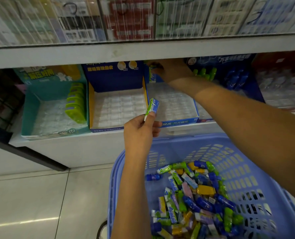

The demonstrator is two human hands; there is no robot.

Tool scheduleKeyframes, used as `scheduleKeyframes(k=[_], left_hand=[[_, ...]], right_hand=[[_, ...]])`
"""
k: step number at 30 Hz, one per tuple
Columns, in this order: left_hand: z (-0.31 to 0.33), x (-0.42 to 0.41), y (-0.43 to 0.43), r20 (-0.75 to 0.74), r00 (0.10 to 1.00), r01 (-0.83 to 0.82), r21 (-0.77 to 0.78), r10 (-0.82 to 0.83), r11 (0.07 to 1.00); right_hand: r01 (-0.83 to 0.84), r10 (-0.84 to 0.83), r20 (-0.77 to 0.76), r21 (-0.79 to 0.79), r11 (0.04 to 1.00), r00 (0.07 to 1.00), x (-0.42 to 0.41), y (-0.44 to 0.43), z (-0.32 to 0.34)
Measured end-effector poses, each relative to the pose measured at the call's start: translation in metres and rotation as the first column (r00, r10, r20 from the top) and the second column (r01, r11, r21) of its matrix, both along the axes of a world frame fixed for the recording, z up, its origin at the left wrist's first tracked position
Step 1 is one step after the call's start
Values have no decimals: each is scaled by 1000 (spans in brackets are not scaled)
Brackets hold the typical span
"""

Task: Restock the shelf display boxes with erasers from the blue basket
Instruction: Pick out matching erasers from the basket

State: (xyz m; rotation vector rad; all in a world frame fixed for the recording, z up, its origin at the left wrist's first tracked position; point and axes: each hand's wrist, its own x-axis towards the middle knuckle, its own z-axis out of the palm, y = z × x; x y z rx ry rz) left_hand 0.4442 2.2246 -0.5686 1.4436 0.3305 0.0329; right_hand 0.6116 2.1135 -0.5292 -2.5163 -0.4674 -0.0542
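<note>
The left hand [139,130] pinches a green and blue eraser [152,108] between thumb and fingers, just near of the shelf [91,145]; the right hand [171,69] reaches to the far end of a blue display box [177,122], fingertips curled on a second eraser [152,77] standing there. The blue basket [246,161] sits near right, holding a heap of mixed erasers [195,195]; a teal box [31,109] stands left.

The light is even and fairly bright, coming from overhead, and a pale streak of glare lies on the glossy white floor tiles [31,221]. Under the white shelf board [91,56] it is dimmer, and the right hand [171,71] there is shadowed and smeared. The green-and-blue wrapped eraser [152,108] in the left hand [139,130] is fairly sharp. The clear plastic shelf fronts [126,18] streak with reflections. Shelf lines bow toward the edges.
</note>
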Motion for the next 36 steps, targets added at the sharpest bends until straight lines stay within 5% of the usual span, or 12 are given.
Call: scheduleKeyframes(k=[14, 27, 30, 36], left_hand=[[1, 1, 1, -19, 1000, 10, -5, -10, 1000], [-1, 1, 3, -13, 1000, 26, 8, -26, 1000], [-1, 2, 4, -17, 999, 30, 14, -30, 999], [4, 3, 4, -36, 999, 29, -80, -32, 996]], right_hand=[[-65, 65, -11, -10, 998, 998, 8, -5, -1], [85, -103, 95, 180, 980, 990, 3, 2, -21], [169, -193, 45, 316, 934, 980, 0, 3, -25], [235, -225, -68, 322, 917, 972, -15, 0, -7]])
